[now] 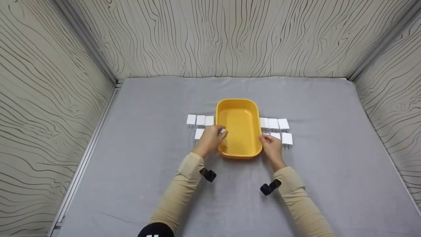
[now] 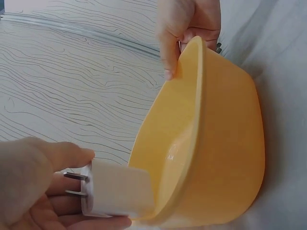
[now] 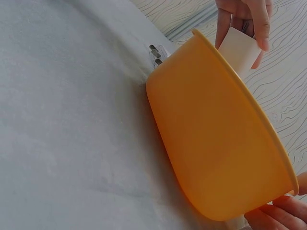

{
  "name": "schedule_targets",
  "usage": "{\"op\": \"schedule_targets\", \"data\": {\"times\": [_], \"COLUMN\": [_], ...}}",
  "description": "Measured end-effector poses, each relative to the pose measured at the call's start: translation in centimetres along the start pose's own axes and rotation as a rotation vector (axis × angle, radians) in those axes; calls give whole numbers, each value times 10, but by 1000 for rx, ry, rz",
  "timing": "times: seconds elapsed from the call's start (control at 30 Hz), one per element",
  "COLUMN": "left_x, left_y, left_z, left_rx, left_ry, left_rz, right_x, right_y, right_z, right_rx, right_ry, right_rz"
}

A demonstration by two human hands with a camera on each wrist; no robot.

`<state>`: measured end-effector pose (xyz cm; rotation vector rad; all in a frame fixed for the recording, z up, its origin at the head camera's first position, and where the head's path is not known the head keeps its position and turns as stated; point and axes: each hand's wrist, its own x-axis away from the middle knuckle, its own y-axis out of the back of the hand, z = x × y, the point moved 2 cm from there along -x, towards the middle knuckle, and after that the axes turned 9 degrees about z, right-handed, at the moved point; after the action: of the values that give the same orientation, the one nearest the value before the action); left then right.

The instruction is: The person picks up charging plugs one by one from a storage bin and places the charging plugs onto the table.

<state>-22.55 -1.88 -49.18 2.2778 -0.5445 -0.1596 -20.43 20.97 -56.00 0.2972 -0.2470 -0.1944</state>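
Observation:
A yellow plastic basin (image 1: 239, 131) stands on the grey cloth, with no items visible on its floor. My left hand (image 1: 211, 137) pinches a white plug-in charger (image 2: 120, 188) over the basin's left rim; its two metal prongs point back toward the palm. On the opposite side, my right hand (image 1: 271, 146) grips the basin's right rim between thumb and fingers. White chargers (image 1: 200, 120) lie in rows left of the basin, one partly covered by my left hand. More chargers (image 1: 273, 123) lie in two rows on the right, some partly behind the right hand.
Grey cloth (image 1: 148, 138) covers the table. Wood-patterned panels (image 1: 210, 39) enclose the back and both sides, with metal rails at the corners. A black wrist camera (image 1: 208, 174) sits on the left sleeve, and another camera (image 1: 270, 187) on the right.

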Motion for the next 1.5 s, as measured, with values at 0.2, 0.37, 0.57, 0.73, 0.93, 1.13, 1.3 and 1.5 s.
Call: {"op": "schedule_targets", "data": {"times": [0.2, 0.37, 0.57, 0.73, 0.93, 1.13, 1.3, 1.5], "left_x": [0, 1, 3, 4, 6, 7, 9, 10], "left_y": [1, 4, 8, 8, 10, 13, 16, 18], "left_z": [3, 4, 4, 6, 12, 21, 28, 33], "left_rx": [11, 12, 13, 4, 34, 44, 30, 36], "left_ry": [5, -23, -8, -7, 2, 16, 21, 48], "left_rz": [-16, -52, -60, -61, -58, -74, -101, -102], "right_x": [0, -1, -1, 0, 0, 0, -1, -2], "right_y": [-1, -1, 0, 0, 0, -1, -1, -1], "right_z": [0, -1, -1, -1, -3, -2, 0, 0], "right_rx": [11, 26, -1, -18, -35, -36, -29, -31], "right_ry": [8, 2, -26, -45, -61, -49, -31, -26], "right_rz": [-14, -15, -2, 12, 22, 12, 7, 8]}}
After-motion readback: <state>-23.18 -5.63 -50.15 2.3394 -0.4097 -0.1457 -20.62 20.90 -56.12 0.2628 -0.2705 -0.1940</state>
